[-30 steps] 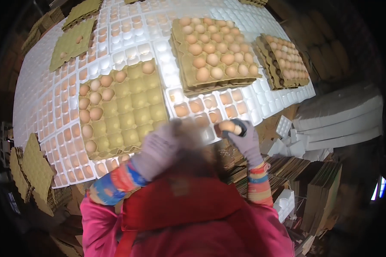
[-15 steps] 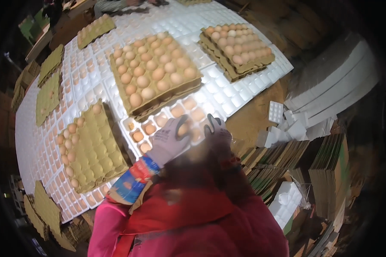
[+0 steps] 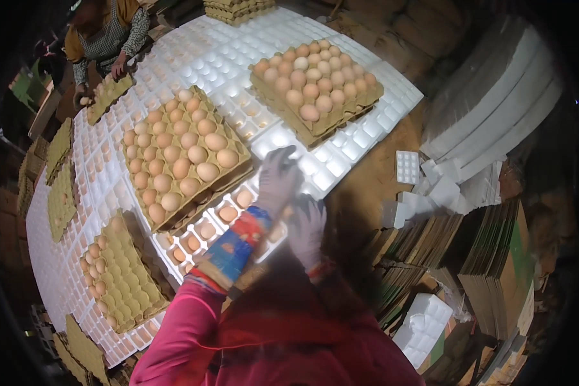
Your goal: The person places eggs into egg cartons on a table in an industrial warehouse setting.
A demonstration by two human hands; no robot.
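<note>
My left hand (image 3: 279,181), in a pale glove with dark fingertips, reaches over the white foam egg trays (image 3: 325,164). Motion smears its fingers, and I cannot make out anything in them. Nearer to me, my right hand (image 3: 307,233), gloved alike, hovers by the near tray edge with its fingers stretched out. Brown eggs (image 3: 228,213) sit in the white tray beside my left wrist; my forearm hides part of that row. A stack of pulp egg trays (image 3: 196,201), its top full of eggs, stands left of my left hand. A second egg-filled stack (image 3: 315,132) stands beyond.
A partly filled pulp tray (image 3: 134,276) lies at the left. At the far left a person (image 3: 112,45) handles another pulp tray (image 3: 111,100). Folded cardboard (image 3: 489,270) and white foam pieces (image 3: 421,328) are at the right. Large white sheets (image 3: 495,109) lean behind.
The view has shifted, bringing the person at the far left into sight. My left hand has moved farther out over the foam trays; my right hand has drawn slightly nearer to me.
</note>
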